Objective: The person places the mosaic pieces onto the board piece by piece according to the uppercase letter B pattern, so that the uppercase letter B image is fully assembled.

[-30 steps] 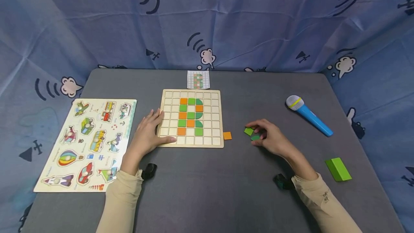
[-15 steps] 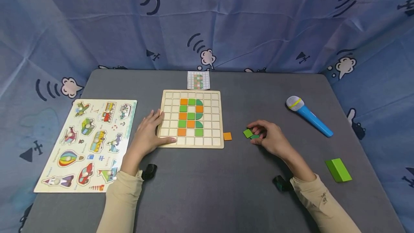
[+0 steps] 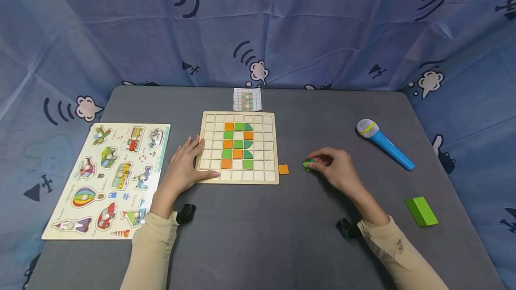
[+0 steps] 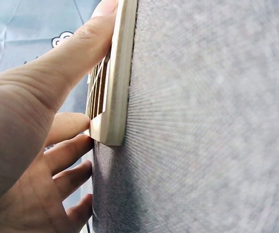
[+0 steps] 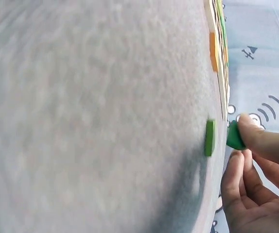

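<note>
A wooden grid board (image 3: 264, 164) lies in the middle of the table, with orange, light green and dark green tiles set in some of its squares. My left hand (image 3: 184, 164) rests at its left side, the thumb (image 4: 76, 46) lying over the near edge and the other fingers against the left edge. To the right of the board, my right hand (image 3: 336, 169) pinches a dark green rounded tile (image 5: 235, 136) between thumb and fingers. Just by it a light green square tile (image 5: 210, 138) lies on the table. Beside the board's right edge lies an orange square tile (image 3: 284, 169).
A card with a printed grid pattern (image 3: 247, 100) lies behind the board. On the left is a picture puzzle board (image 3: 105, 182), partly behind the left forearm. A blue toy microphone (image 3: 385, 143) and a green block (image 3: 421, 211) lie on the right.
The right hand has taken hold of the dark green tile from the table and shifted slightly left, over the light green one. The left hand stays in place.
</note>
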Motion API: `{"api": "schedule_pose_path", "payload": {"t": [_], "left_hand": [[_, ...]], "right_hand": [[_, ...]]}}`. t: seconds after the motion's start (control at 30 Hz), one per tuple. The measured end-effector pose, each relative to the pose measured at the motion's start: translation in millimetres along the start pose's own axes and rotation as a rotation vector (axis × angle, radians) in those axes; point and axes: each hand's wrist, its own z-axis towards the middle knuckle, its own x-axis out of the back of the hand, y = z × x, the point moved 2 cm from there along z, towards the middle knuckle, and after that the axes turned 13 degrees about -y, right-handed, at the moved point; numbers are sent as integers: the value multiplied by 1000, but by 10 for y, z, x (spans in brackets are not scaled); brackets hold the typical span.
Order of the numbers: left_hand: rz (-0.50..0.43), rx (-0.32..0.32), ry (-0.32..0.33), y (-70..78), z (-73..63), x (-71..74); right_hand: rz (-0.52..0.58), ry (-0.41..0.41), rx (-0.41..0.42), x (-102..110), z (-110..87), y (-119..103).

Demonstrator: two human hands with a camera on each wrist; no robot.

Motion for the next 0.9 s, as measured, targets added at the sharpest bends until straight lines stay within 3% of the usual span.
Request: {"api": "schedule_pose_path", "payload": {"t": [0.27, 0.9], "left_hand": [[-14, -2, -2, -9, 4, -7], [-7, 4, -7, -3, 0, 6]], "right_hand": [[48, -39, -10, -143, 83, -89], [100, -109, 100, -440, 243, -426]]}}
